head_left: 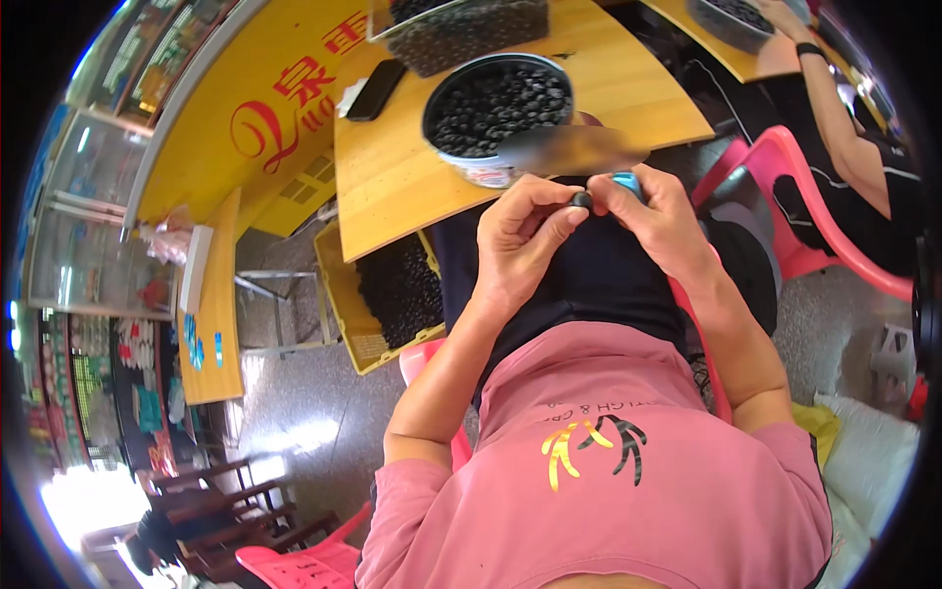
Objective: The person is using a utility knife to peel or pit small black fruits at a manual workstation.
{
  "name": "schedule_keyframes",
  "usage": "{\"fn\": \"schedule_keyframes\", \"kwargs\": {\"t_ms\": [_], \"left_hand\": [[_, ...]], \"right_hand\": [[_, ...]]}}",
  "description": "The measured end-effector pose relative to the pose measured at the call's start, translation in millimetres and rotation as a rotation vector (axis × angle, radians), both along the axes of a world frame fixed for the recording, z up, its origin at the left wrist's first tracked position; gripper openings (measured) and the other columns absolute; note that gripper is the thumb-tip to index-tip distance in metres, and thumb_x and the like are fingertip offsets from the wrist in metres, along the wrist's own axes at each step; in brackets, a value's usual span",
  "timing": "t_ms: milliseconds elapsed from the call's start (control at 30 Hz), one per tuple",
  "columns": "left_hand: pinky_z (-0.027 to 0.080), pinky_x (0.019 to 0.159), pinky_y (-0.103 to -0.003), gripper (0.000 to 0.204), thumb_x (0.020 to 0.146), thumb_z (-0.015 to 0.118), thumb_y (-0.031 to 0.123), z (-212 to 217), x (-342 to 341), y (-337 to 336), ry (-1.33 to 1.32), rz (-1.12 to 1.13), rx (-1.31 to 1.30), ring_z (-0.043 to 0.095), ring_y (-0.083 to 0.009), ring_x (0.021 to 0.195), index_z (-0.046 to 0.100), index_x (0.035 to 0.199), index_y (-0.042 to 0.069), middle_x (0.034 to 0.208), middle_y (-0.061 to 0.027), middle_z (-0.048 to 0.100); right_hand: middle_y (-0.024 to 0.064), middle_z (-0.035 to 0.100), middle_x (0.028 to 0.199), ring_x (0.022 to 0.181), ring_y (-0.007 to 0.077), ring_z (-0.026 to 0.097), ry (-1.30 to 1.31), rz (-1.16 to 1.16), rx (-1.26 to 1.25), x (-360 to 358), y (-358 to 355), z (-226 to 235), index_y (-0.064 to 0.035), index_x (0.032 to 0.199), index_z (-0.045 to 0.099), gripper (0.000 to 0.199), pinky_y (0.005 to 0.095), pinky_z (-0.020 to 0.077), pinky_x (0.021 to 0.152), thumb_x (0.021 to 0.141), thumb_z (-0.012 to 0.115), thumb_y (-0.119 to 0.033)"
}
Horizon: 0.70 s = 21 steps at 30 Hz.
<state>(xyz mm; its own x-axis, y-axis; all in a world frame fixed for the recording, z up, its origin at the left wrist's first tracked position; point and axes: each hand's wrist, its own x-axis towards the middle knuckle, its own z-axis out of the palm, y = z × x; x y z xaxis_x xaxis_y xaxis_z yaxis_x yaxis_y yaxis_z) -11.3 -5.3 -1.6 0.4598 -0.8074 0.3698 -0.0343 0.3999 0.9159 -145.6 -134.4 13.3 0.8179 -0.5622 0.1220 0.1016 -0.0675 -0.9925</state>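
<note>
My left hand point(525, 236) pinches a small dark round piece point(582, 200) between thumb and fingertips, just off the table's near edge. Close beside it, my right hand point(653, 211) is closed round a small blue-handled tool point(626, 184); the tool's working end is hidden by my fingers. Beyond my hands stands a round white tub point(471, 169) heaped with similar black pieces point(500, 113). A blurred patch covers part of the tub's right side and the space above my hands.
A see-through bin point(471, 39) of dark pieces and a black phone point(377, 90) rest on the wooden table point(628, 74). Below stands a yellow crate point(339, 294) holding more dark pieces. At the right, a co-worker's arm point(839, 128) reaches toward another tub point(731, 22), beside a pink chair point(805, 187).
</note>
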Motion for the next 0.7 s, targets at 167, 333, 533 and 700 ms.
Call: {"fn": "schedule_keyframes", "kwargs": {"t_ms": [167,333,533,700], "left_hand": [[0.047,0.070,-0.020,0.011,0.090,0.066,0.004,23,72,47,-0.185,0.558,0.088,0.058,-0.0061,0.081,0.065,0.101,0.003,0.091,-0.0005,0.064],[0.049,0.066,-0.024,0.016,0.085,0.071,0.009,20,203,117,-0.451,1.123,0.152,0.058,-0.0107,0.074,0.066,0.098,0.002,0.086,-0.0048,0.065],[0.049,0.076,-0.028,0.022,0.088,0.066,0.011,10,233,121,-0.860,1.228,0.493,0.061,-0.0129,0.084,0.065,0.106,0.000,0.095,-0.0081,0.067],[0.048,0.076,-0.033,0.013,0.087,0.065,0.009,55,171,26,-1.106,0.458,0.318,0.063,-0.0216,0.086,0.068,0.098,0.003,0.088,-0.0086,0.066]], "right_hand": [[-0.0013,0.060,0.078,0.059,0.0006,0.042,0.044,-0.132,0.012,-1,-10,-5,-0.0033,0.097,0.065,0.024,0.0157,0.0315,0.052,0.093,0.065,-0.027],[-0.0014,0.057,0.075,0.056,0.0006,0.040,0.050,-0.136,0.076,-4,-28,-10,-0.0023,0.093,0.064,0.027,0.0168,0.0297,0.049,0.093,0.065,-0.029],[-0.0012,0.057,0.074,0.055,0.0004,0.040,0.050,-0.159,0.058,-1,-29,-13,-0.0016,0.093,0.064,0.029,0.0173,0.0305,0.049,0.093,0.065,-0.030],[-0.0017,0.057,0.073,0.055,0.0003,0.040,0.038,-0.117,0.062,-4,-27,-10,-0.0021,0.093,0.065,0.028,0.0172,0.0305,0.049,0.093,0.065,-0.030]]}}
